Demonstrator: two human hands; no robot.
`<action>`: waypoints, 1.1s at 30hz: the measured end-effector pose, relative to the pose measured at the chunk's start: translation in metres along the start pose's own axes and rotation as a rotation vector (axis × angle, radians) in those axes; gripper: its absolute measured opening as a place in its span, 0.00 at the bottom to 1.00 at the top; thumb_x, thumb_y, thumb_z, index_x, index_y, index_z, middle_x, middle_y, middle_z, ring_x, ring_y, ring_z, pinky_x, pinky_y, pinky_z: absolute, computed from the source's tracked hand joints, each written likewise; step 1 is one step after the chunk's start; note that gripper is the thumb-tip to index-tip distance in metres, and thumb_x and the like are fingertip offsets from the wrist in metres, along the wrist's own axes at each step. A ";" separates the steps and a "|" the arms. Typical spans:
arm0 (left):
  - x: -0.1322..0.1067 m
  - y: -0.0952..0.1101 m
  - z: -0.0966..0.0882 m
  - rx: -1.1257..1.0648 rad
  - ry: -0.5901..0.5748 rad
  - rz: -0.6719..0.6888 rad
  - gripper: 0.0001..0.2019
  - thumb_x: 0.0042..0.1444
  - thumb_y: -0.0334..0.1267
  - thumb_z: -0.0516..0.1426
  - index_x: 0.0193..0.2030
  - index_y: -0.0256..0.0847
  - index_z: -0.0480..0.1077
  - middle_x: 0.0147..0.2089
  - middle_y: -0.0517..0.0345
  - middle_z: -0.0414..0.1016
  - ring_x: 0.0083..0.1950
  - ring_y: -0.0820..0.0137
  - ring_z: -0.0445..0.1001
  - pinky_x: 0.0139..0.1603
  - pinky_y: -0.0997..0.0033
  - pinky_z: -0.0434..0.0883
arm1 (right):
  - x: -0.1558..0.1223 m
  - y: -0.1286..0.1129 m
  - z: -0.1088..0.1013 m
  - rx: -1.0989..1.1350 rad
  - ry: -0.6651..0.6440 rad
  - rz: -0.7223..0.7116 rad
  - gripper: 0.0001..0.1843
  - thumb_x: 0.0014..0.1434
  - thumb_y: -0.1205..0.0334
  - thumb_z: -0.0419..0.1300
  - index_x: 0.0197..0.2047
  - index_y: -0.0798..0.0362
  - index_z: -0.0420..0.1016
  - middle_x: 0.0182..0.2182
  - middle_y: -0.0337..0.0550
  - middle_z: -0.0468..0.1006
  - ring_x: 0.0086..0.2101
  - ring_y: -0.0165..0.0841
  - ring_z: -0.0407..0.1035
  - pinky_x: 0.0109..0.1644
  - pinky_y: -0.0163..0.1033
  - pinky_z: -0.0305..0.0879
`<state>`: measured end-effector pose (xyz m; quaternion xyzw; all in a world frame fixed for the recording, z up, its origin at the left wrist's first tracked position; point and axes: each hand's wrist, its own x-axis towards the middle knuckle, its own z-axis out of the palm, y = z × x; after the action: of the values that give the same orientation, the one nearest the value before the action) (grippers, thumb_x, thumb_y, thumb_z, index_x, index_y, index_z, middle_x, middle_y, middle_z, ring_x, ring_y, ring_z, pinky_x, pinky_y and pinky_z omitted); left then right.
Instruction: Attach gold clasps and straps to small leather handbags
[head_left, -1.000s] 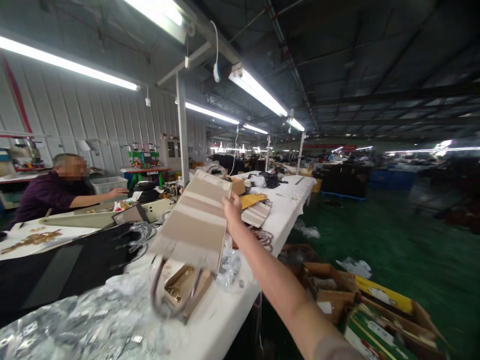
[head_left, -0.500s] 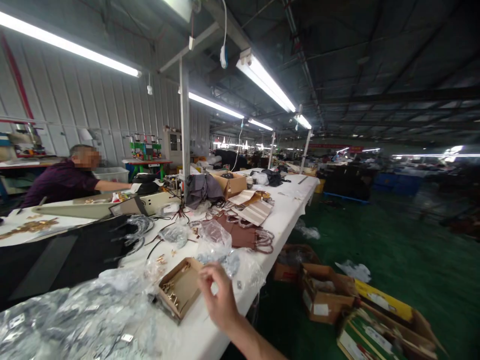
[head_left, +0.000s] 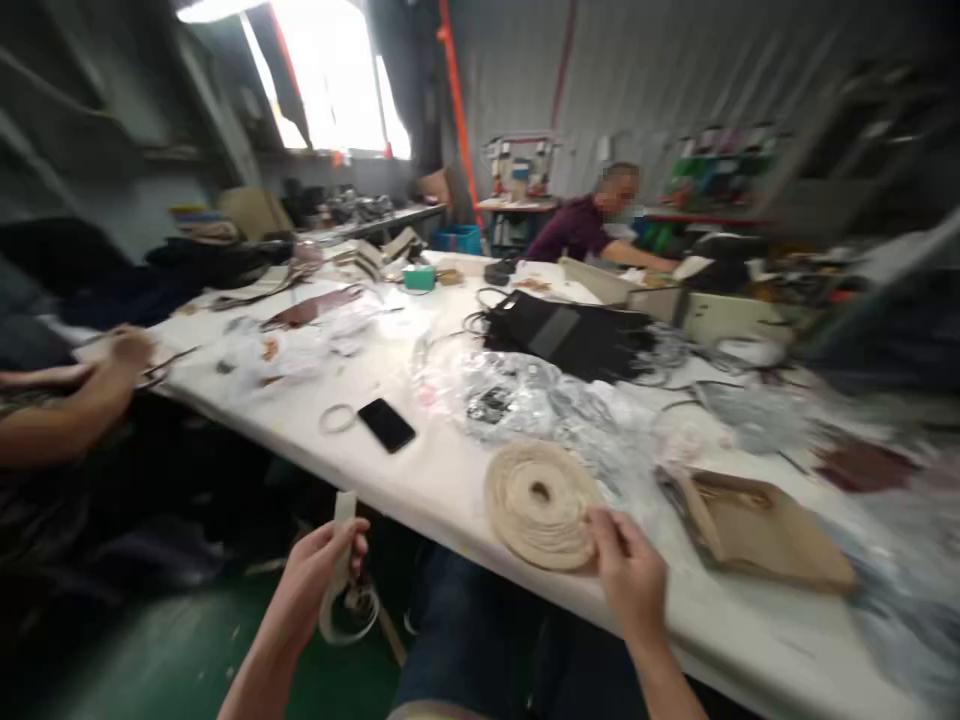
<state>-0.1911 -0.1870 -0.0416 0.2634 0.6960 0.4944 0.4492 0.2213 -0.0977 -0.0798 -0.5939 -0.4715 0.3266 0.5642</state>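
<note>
Past the table's front edge, my left hand (head_left: 311,570) is closed around a narrow pale strip (head_left: 345,507), whose end sticks up above the fingers. Below that hand hangs a pale loop (head_left: 349,635), seemingly part of the same strip. A flat beige coil of tape (head_left: 536,545) with a small centre hole lies at the front of the white table (head_left: 442,490). My right hand (head_left: 634,575) pinches the right rim of this coil between thumb and fingers. Left of the coil are a black phone (head_left: 386,425) and a thin ring (head_left: 337,418).
An open cardboard box (head_left: 772,530) with brass-coloured pieces stands at right. Clear plastic bags (head_left: 555,400) and a black bag piece (head_left: 570,335) lie behind the coil. Another person's hands (head_left: 127,350) are at the left edge; a person in purple (head_left: 574,230) sits across.
The view has swung left. My right hand has gone from beside the cardboard box to the beige coil and grips its rim. My left hand has come into view with the strip.
</note>
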 end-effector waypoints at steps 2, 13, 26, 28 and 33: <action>-0.007 -0.017 -0.033 -0.054 -0.028 -0.016 0.36 0.53 0.68 0.73 0.53 0.36 0.80 0.28 0.61 0.73 0.23 0.74 0.64 0.22 0.74 0.63 | 0.008 0.012 -0.002 0.103 -0.009 0.109 0.31 0.64 0.31 0.73 0.43 0.54 0.87 0.26 0.42 0.79 0.24 0.32 0.66 0.27 0.37 0.64; 0.044 -0.023 -0.029 -0.015 -0.199 -0.024 0.31 0.55 0.70 0.70 0.36 0.38 0.77 0.28 0.56 0.74 0.26 0.70 0.70 0.26 0.74 0.63 | 0.003 0.017 -0.008 0.159 0.066 0.108 0.29 0.66 0.34 0.73 0.44 0.57 0.85 0.34 0.46 0.83 0.23 0.26 0.65 0.25 0.33 0.61; 0.093 -0.027 -0.012 0.060 -0.029 0.041 0.36 0.57 0.77 0.64 0.29 0.40 0.72 0.19 0.64 0.60 0.21 0.74 0.55 0.22 0.74 0.54 | 0.001 0.021 -0.009 0.113 0.087 0.100 0.32 0.65 0.31 0.73 0.43 0.57 0.86 0.32 0.47 0.82 0.24 0.29 0.65 0.27 0.35 0.64; 0.097 -0.030 -0.010 0.067 -0.029 0.039 0.37 0.55 0.78 0.65 0.29 0.40 0.72 0.18 0.64 0.59 0.20 0.74 0.55 0.22 0.74 0.55 | -0.001 0.022 -0.010 0.123 0.086 0.101 0.33 0.64 0.30 0.73 0.42 0.57 0.87 0.31 0.48 0.82 0.24 0.29 0.64 0.26 0.35 0.64; 0.096 -0.019 -0.026 0.171 0.025 0.005 0.39 0.47 0.82 0.66 0.25 0.42 0.71 0.16 0.62 0.60 0.18 0.72 0.57 0.21 0.71 0.55 | 0.007 0.026 -0.008 0.156 0.069 0.115 0.32 0.63 0.31 0.74 0.44 0.57 0.87 0.33 0.49 0.83 0.24 0.30 0.65 0.26 0.35 0.65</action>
<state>-0.2564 -0.1278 -0.0914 0.2965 0.7406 0.4376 0.4148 0.2365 -0.0923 -0.1035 -0.5853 -0.3901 0.3735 0.6048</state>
